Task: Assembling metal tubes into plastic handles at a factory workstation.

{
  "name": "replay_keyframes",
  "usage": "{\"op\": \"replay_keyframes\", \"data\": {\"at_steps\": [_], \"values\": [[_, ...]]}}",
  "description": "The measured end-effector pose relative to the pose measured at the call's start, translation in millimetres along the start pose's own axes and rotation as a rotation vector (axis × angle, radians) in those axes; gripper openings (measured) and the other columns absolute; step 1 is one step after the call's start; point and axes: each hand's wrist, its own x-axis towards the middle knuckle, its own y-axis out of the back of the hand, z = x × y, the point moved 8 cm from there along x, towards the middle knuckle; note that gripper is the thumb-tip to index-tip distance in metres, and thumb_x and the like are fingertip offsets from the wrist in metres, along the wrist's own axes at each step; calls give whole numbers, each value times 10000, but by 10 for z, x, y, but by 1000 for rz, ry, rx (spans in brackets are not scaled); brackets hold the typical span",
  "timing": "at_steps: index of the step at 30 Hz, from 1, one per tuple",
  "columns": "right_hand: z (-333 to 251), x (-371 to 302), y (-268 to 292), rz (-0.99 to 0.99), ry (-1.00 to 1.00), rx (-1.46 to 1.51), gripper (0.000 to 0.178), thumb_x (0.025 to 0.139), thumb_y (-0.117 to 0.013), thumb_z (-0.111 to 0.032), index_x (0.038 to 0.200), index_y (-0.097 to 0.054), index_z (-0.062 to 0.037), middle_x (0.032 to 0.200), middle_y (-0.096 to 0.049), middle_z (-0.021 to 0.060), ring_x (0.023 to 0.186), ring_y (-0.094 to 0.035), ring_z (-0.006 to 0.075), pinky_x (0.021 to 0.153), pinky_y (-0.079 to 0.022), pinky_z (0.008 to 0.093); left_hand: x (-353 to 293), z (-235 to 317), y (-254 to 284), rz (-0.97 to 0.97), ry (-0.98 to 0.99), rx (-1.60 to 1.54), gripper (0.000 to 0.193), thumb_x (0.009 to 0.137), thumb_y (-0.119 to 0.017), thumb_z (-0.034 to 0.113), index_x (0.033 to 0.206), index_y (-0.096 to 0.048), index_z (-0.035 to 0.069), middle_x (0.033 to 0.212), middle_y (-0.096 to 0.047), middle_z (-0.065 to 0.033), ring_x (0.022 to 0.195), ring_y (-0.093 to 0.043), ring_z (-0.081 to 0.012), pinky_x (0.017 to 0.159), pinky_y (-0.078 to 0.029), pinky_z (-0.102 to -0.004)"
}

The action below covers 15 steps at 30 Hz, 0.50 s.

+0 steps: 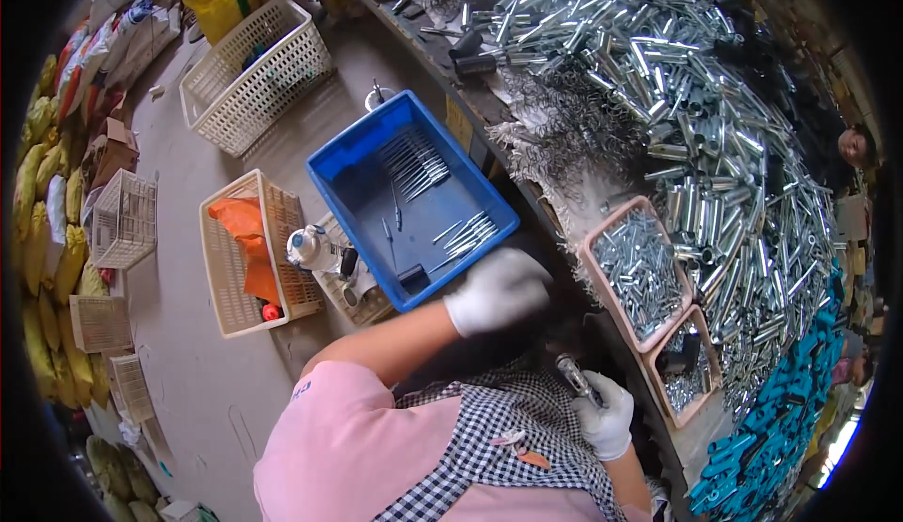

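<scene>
My left hand [503,292], in a white glove, is over the near right corner of the blue bin [324,169]. Motion smears its fingers, so I cannot tell whether it holds anything. Close to my checked apron, my gloved right hand [607,417] is closed around a shiny metal tube [576,378]. Inside the blue bin lie slim metal rods [414,166] in a row, with a second bunch of rods [470,237] nearer to me. A short black cylinder [411,277] sits in its near corner.
Loose metal tubes [687,99] heap the workbench at right, beside dark springs [588,127]. A pink tray [685,320] of small metal parts stands at its edge, near teal pieces [767,437]. At left are a cream crate [216,282], a white bottle [310,247] and another crate [254,99].
</scene>
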Motion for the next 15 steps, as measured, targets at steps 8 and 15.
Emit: {"op": "replay_keyframes", "data": {"at_steps": [8, 15], "values": [[197, 153, 78, 17, -163, 3, 288, 676, -767, -45, 942, -695, 40, 829, -706, 111, 711, -662, 157, 673, -530, 285, -18, -2827, 654, 41, 595, 652, 347, 823, -679, 248, 1106, -662, 49, 997, -695, -212, 967, -664, -398, 858, -529, -473], [307, 130, 115, 184, -186, -6, 296, 703, -774, -56, 976, -688, 21, 828, -700, 122, 727, -673, 185, 696, -533, 303, 430, -3036, 170, -248, 588, 793, 199, 838, -538, 115, 921, -707, 50, 953, -699, -235, 946, -675, -401, 858, -528, -488]]}}
